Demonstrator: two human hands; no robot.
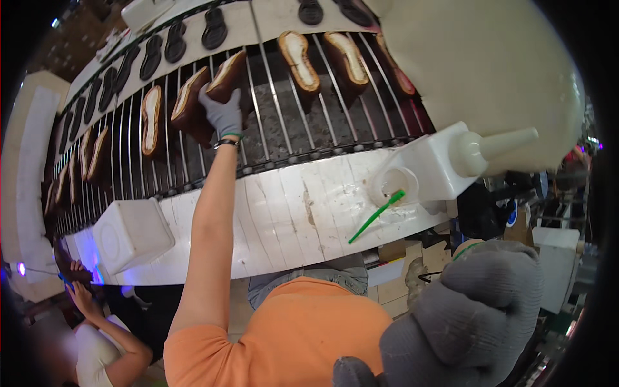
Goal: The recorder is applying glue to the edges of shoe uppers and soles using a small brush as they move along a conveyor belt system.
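My left hand (224,115), in a grey glove, reaches far over the rack and closes around a brown shoe upper (227,76), its pale underside turned up. Just left of it another brown upper (189,103) leans sole side up on the rods. My right hand (464,316), also gloved in grey, looms large and close at the lower right with its fingers curled; whatever it may grip is hidden. A green-handled brush (377,216) rests with its tip on a small round cup (394,187) on the white ledge.
Metal rods (274,103) hold several more uppers. Black soles (214,29) line the far white strip. A white bottle (445,161) with a nozzle stands right of the cup; a white plastic container (132,235) sits left on the ledge. Another person's hands (80,284) are at lower left.
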